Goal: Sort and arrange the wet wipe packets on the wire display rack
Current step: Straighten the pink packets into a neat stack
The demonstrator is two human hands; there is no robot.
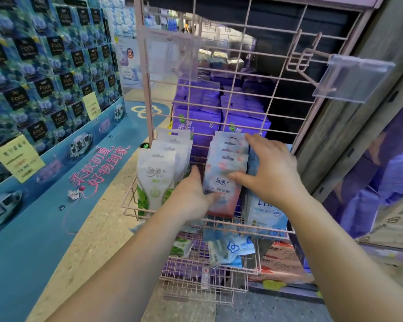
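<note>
a: so, both hands are on the middle stack. the left hand (193,190) has its thumb curled across the lower front of the pink packets (223,175), fingers hidden behind, so it grips the stack from its left side. the right hand (268,168) is spread flat, fingertips up by the hang holes and thumb lying across the front packet.

b: where's that stack sitting?

a: upright in the basket of the pink wire rack (219,94), right between the two hands. the green packets (156,180) are just left of the left hand. the blue packets (265,214) are under and just beyond the right wrist, touching the pink ones as far as i can tell.

b: tips for squaring it up?

a: i'd guess keep the left hand as the stop and let the right palm press the tops level so the hang holes line up. squeeze gently, these pouches look soft and slippery and could fan out. also watch the blue row, a sideways shove may tip it. some loose packets (228,249) lie in the lower basket below both hands, probably still unsorted.
</note>
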